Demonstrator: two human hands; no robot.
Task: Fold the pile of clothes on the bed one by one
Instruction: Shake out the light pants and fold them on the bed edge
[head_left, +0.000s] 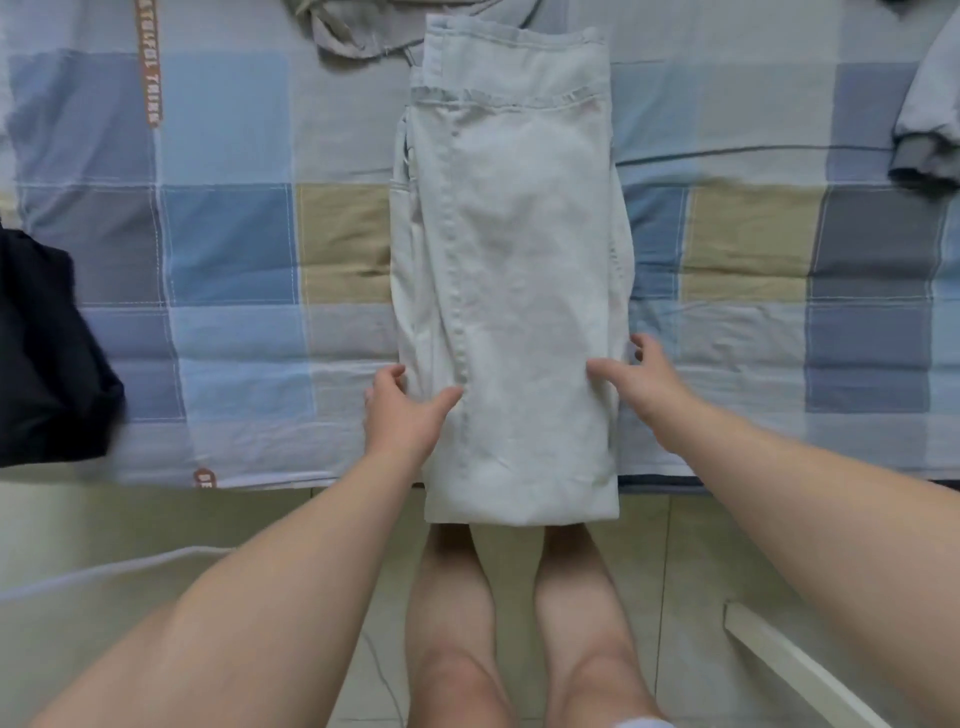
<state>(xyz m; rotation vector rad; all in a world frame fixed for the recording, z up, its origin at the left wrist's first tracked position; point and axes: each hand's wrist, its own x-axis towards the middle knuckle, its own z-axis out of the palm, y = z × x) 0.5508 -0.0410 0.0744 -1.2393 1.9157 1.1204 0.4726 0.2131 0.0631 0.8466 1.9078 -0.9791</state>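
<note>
Trousers (511, 270), pale and folded lengthwise into one long strip, lie down the middle of the bed (234, 244). Their frayed hems are at the far end, and the near end hangs over the bed's edge toward your legs. You have the strip square to you, which I take as set up so the next fold can go straight away from you in one lift. Your left hand (400, 415) grips the strip's left edge, thumb laid on top and fingers (390, 375) curled round the side. Your right hand (641, 384) sits at the right edge, about level with the left, thumb on the cloth and fingers (644, 345) bent over the side. Whether they pinch the cloth or only rest on it, I cannot tell. Holding both edges at one height looks meant to keep the layers from sliding apart when you lift. The cross fold seems not yet made, so I judge this piece about half done. More clothes wait: a dark garment (47, 353) at the left, a grey garment (353, 31) beyond the hems, and a sleeve (924, 130) at the right.
</note>
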